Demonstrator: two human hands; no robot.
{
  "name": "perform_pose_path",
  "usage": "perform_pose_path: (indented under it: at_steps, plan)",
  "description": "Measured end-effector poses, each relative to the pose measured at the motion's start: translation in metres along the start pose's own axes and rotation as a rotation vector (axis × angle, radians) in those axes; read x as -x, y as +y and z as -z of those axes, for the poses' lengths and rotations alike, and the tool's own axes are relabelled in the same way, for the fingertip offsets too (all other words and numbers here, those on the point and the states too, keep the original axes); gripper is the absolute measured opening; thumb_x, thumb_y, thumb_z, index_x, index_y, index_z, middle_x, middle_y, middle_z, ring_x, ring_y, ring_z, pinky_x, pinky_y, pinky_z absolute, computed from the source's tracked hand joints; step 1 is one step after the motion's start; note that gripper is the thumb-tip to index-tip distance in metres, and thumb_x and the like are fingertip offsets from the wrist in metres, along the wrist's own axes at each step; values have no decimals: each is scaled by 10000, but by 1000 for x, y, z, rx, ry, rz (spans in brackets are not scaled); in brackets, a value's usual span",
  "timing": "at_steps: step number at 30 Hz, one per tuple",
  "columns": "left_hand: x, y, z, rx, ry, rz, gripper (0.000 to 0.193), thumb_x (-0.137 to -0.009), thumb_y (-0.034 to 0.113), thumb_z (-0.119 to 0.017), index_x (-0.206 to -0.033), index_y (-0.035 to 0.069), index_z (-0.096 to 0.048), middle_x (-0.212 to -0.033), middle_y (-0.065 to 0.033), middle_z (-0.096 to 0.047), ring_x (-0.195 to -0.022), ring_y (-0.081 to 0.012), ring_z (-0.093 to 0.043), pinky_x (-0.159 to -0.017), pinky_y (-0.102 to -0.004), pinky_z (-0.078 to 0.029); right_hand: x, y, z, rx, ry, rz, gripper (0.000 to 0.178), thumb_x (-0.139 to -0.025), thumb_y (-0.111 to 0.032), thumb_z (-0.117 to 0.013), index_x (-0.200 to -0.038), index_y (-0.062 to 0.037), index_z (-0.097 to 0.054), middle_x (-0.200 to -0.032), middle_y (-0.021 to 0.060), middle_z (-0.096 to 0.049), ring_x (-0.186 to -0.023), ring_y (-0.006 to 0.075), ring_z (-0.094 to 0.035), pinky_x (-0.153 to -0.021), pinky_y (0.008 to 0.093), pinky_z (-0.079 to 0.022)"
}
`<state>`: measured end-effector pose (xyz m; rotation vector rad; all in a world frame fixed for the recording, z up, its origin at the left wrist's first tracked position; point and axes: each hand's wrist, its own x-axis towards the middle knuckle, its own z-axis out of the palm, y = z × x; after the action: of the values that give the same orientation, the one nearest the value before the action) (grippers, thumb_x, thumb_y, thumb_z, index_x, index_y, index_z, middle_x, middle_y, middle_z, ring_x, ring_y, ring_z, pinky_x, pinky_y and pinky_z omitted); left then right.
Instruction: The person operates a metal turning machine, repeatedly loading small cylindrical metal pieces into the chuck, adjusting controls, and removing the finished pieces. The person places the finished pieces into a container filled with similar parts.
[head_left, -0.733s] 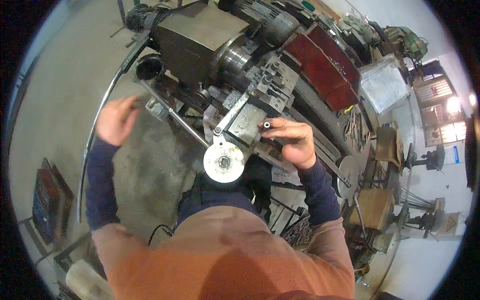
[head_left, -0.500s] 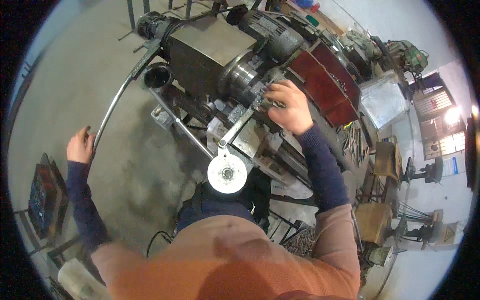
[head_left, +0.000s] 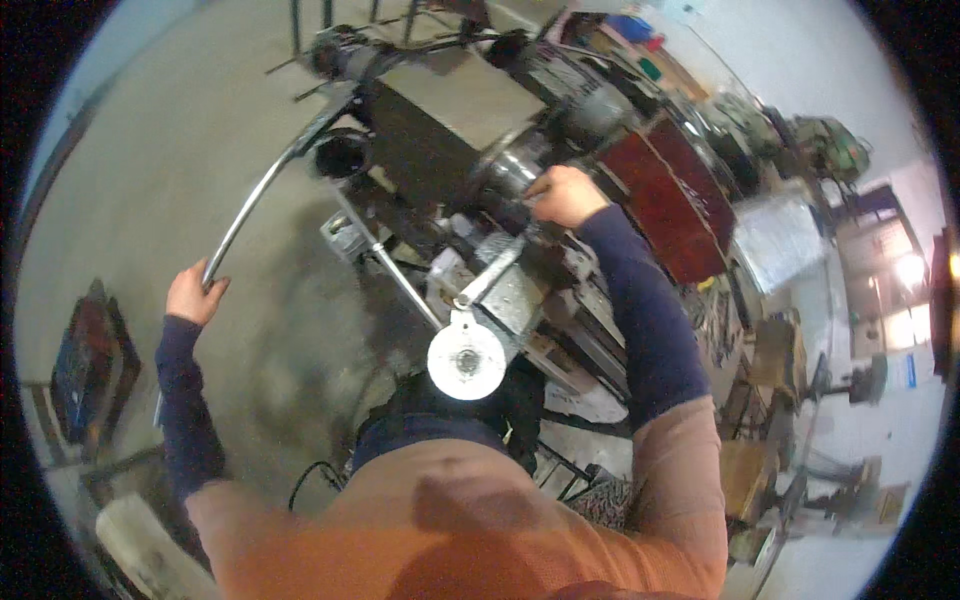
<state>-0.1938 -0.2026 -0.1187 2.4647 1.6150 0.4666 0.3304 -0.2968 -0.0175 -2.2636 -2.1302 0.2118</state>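
My left hand (head_left: pixel 196 292) is closed around the end of a long metal lever (head_left: pixel 258 194) that runs up to the far left of a lathe-like machine (head_left: pixel 450 95). My right hand (head_left: pixel 568 197) is at the machine's shiny round chuck (head_left: pixel 515 168), with fingers bent and pressed together. Its fingertips point toward the chuck, and anything between them is too small or blurred to name. Nearer to me, a pale round disc (head_left: pixel 452 376) with a bolt at its centre is joined to a short flat arm (head_left: pixel 492 272).
A second metal rod (head_left: pixel 405 282) slants toward the disc. Right of the chuck stands a dark red tray (head_left: pixel 665 205), with a silvery sheet-covered block (head_left: pixel 778 240) beyond. Loose tools (head_left: pixel 712 310) lie nearby. A dark box (head_left: pixel 92 375) is at the far left.
The view has shifted, so the machine appears farther right. My left hand has wrapped more fully around the lever. My right hand's fingers have drawn together by the chuck.
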Motion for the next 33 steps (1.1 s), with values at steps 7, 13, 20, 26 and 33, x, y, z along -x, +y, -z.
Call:
perform_pose_path:
  at_steps: [7, 13, 20, 26, 33]
  plan:
    - [-15, 31, 21, -137, -32, 93, 164, -731, 199, -573, -827, 70, -603, -763, -176, -613, -751, -369, -585, -670, -464, -471, 2, 13, -2, -112, 44, 3, 252, -614, -206, -675, -785, -21, -684, -755, 200, -632, -736, 319, -633, -695, 367, -495]
    - [-66, -43, 22, -467, -194, 229, 201, -715, 145, -562, -891, 116, -655, -828, -138, -645, -811, -301, -626, -709, -412, -511, 2, 6, -3, -198, 112, 134, 208, -585, -136, -626, -740, -6, -676, -678, 188, -623, -614, 309, -612, -606, 344, -490]
    - [-212, -213, -27, -388, 20, 481, 252, -785, 150, -541, -1017, 105, -626, -1055, -105, -625, -987, -280, -594, -828, -389, -481, 1, -2, 10, -142, 8, 43, 254, -581, -144, -620, -791, -19, -687, -685, 200, -618, -613, 311, -618, -603, 345, -487]
    - [-225, -213, -30, -356, -42, 460, 299, -808, 251, -584, -1075, 116, -605, -1097, -107, -608, -1043, -276, -567, -863, -385, -460, -5, 6, -2, -62, 83, 58, 250, -569, -187, -625, -762, -45, -695, -687, 202, -612, -664, 325, -617, -660, 378, -501]
    - [-147, 14, -132, 354, 262, 238, 247, -714, 127, -584, -929, 24, -646, -851, -150, -653, -795, -284, -638, -698, -349, -493, 25, 2, 0, -85, 412, 85, 250, -555, -179, -628, -776, -74, -681, -827, 139, -627, -828, 308, -567, -748, 395, -455]
